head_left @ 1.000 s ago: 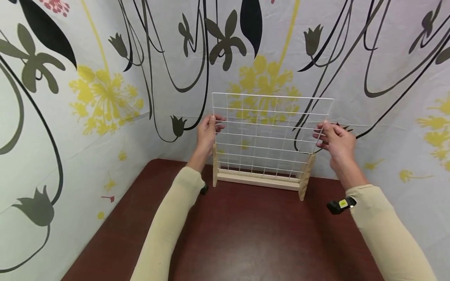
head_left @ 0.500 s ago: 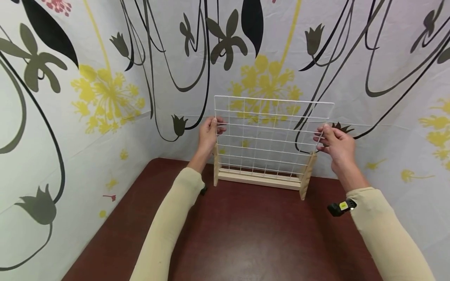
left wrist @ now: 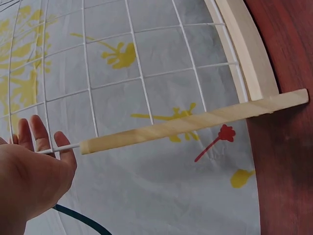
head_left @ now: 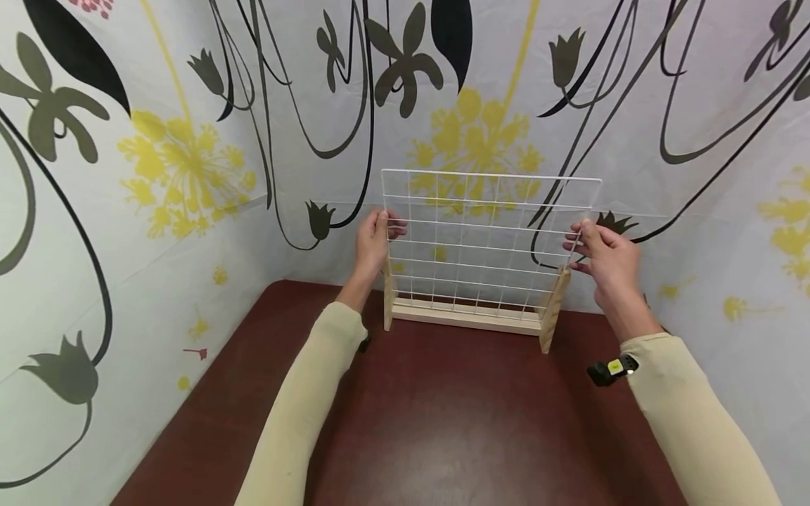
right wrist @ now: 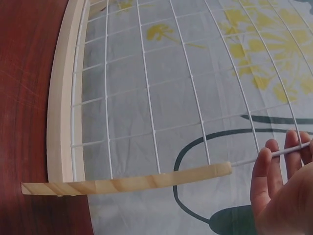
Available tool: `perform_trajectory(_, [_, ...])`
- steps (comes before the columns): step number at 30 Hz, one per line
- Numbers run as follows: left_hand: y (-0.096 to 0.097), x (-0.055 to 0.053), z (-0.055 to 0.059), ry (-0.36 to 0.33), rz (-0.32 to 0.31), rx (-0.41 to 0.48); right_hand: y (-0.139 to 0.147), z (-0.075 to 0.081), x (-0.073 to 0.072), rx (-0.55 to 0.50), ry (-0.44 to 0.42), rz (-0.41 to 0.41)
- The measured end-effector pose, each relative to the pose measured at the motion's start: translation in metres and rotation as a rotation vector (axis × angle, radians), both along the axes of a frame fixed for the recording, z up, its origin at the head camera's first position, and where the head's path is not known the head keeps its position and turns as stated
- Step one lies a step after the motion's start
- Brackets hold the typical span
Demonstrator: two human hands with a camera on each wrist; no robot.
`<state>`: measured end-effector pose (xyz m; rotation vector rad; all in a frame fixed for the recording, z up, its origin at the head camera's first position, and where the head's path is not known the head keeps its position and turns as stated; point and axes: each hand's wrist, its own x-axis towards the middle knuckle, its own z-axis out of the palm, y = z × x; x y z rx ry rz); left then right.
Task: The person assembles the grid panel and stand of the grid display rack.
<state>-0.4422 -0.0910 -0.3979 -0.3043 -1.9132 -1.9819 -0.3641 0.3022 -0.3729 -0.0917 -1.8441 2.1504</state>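
A white wire grid panel (head_left: pixel 490 175) stands upright between the two end pieces of a pale wooden stand (head_left: pixel 465 318). In the head view, my left hand (head_left: pixel 372 242) holds the grid's left side wire above the left wooden upright (head_left: pixel 388 299), thumb toward me and fingers behind. My right hand (head_left: pixel 610 260) pinches the opposite side wire just above the right upright (head_left: pixel 554 309). The left wrist view shows the left hand (left wrist: pixel 34 176) at the side wire beyond the upright's end. In the right wrist view, the grid's bottom wire runs along the wooden rail (right wrist: pixel 59 107).
The stand sits near the back edge of a dark red-brown table (head_left: pixel 443 407). A white cloth (head_left: pixel 304 176) printed with flowers hangs close behind it and along the left side.
The grid has sunk slightly relative to the wooden stand, with both hands keeping hold of its sides. The head view has shifted a little.
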Motion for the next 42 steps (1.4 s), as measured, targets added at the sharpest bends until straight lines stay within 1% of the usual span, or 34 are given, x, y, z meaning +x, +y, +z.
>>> perform_trajectory(3, [-0.001, 0.000, 0.000, 0.010, -0.002, 0.008, -0.005, 0.003, 0.002, 0.002, -0.005, -0.021])
perform_trajectory(4, [-0.002, 0.000, 0.000, 0.020, -0.005, -0.003, -0.006, 0.003, 0.002, -0.004, -0.006, -0.027])
perform_trajectory(6, [-0.002, -0.001, -0.001, 0.047, 0.000, -0.048, -0.007, 0.003, 0.002, -0.014, -0.008, -0.042])
perform_trajectory(9, [-0.004, -0.004, -0.003, 0.085, 0.024, -0.124, -0.008, -0.002, -0.002, -0.038, -0.009, -0.062])
perform_trajectory(11, [-0.004, -0.004, -0.004, 0.091, 0.049, -0.155, -0.008, -0.005, -0.005, -0.047, -0.019, -0.080])
perform_trajectory(12, [-0.004, -0.003, -0.005, 0.086, 0.055, -0.155, -0.009, -0.007, -0.005, -0.052, -0.023, -0.088])
perform_trajectory(16, [0.003, -0.002, -0.005, 0.061, 0.043, -0.120, -0.009, -0.008, -0.002, -0.060, -0.028, -0.132])
perform_trajectory(19, [0.006, -0.001, -0.005, 0.047, 0.034, -0.067, -0.012, -0.009, 0.000, -0.045, -0.024, -0.149])
perform_trajectory(21, [0.007, 0.000, -0.006, 0.042, 0.051, -0.042, -0.016, -0.009, 0.000, -0.024, -0.017, -0.149])
perform_trajectory(24, [0.007, 0.000, -0.006, 0.039, 0.075, -0.016, -0.019, -0.009, -0.001, -0.022, 0.008, -0.141])
perform_trajectory(26, [0.006, 0.000, -0.005, 0.032, 0.084, -0.023, -0.020, -0.010, -0.002, -0.022, 0.025, -0.148])
perform_trajectory(29, [0.007, 0.000, -0.004, 0.016, 0.074, -0.036, -0.019, -0.011, -0.003, -0.025, 0.043, -0.163])
perform_trajectory(31, [0.006, 0.001, -0.004, 0.005, 0.066, -0.054, -0.019, -0.010, -0.002, -0.016, 0.053, -0.175])
perform_trajectory(34, [0.004, 0.002, -0.004, -0.004, 0.070, -0.081, -0.020, -0.008, 0.001, 0.009, 0.059, -0.175])
perform_trajectory(38, [-0.001, 0.003, -0.002, -0.032, 0.066, -0.128, -0.021, -0.006, 0.006, 0.050, 0.062, -0.149])
perform_trajectory(42, [-0.007, 0.006, 0.006, -0.063, 0.012, -0.208, -0.014, -0.004, 0.006, 0.089, 0.048, -0.091])
